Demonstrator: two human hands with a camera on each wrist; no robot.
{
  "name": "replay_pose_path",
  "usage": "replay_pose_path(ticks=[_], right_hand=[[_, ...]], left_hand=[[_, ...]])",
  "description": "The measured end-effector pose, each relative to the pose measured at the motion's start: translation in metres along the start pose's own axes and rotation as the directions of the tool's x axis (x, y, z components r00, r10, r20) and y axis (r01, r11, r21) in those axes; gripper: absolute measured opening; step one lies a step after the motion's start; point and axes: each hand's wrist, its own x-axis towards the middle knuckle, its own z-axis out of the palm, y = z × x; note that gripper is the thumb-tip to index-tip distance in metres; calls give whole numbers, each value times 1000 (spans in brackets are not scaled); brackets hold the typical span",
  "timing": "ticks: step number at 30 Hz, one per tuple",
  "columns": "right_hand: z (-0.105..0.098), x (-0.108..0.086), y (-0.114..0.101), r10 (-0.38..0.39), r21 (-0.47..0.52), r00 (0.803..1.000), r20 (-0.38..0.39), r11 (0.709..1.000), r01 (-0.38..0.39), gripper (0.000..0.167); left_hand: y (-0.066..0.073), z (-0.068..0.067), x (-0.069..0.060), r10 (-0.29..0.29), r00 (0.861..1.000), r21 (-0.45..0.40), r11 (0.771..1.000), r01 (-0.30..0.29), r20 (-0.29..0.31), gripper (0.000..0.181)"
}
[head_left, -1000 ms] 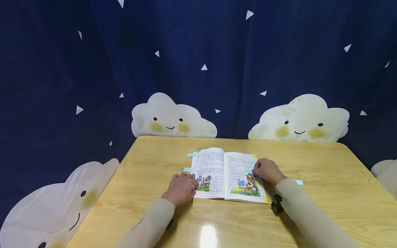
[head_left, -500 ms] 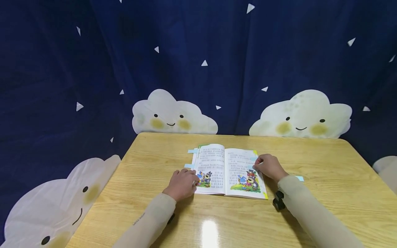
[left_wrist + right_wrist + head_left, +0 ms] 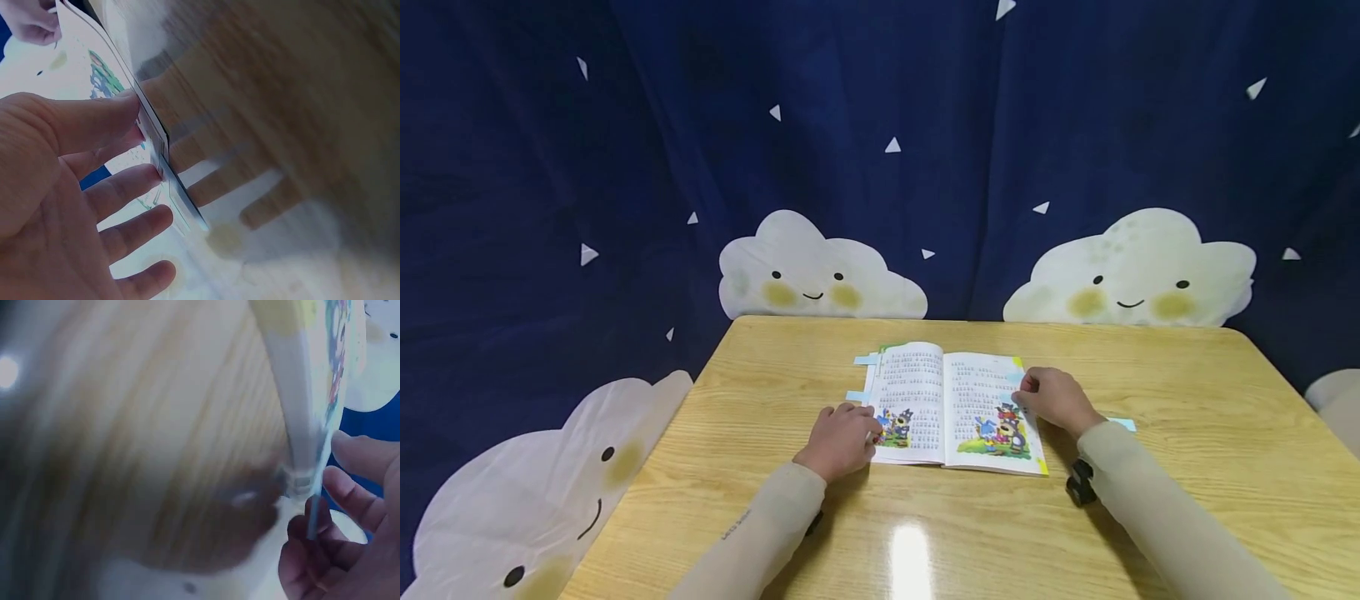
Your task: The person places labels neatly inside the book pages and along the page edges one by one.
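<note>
An open picture book (image 3: 910, 379) lies on the wooden table, with printed text and cartoon animals on both pages. My left hand (image 3: 838, 442) holds its lower left edge; in the left wrist view the thumb (image 3: 100, 122) rests on the page edge and the other fingers are spread along the side. My right hand (image 3: 1056, 400) is at the book's right edge. There it pinches a light blue sticky tab (image 3: 314, 519), which juts out past the page between thumb and fingers. More light blue tabs (image 3: 865, 361) stick out from the left edge.
Another light blue strip (image 3: 1123, 424) lies on the table (image 3: 1187, 500) beside the right sleeve. Behind the table hangs a dark blue curtain (image 3: 850, 100) with white cloud shapes (image 3: 820, 275). A bright light reflection shows near the table's front.
The head view has tipped slightly, so the table and book sit higher in the picture. Both hands stay at the book's edges, with only slight finger movement on the right.
</note>
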Motion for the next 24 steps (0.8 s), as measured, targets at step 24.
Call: replay_pose_path(ticks=[24], right_hand=[[0,-33,-4,-356,-421,934,22,844,332,35]], left_hand=[[3,-4,0,9,1000,-61,998,-9,-5,16]])
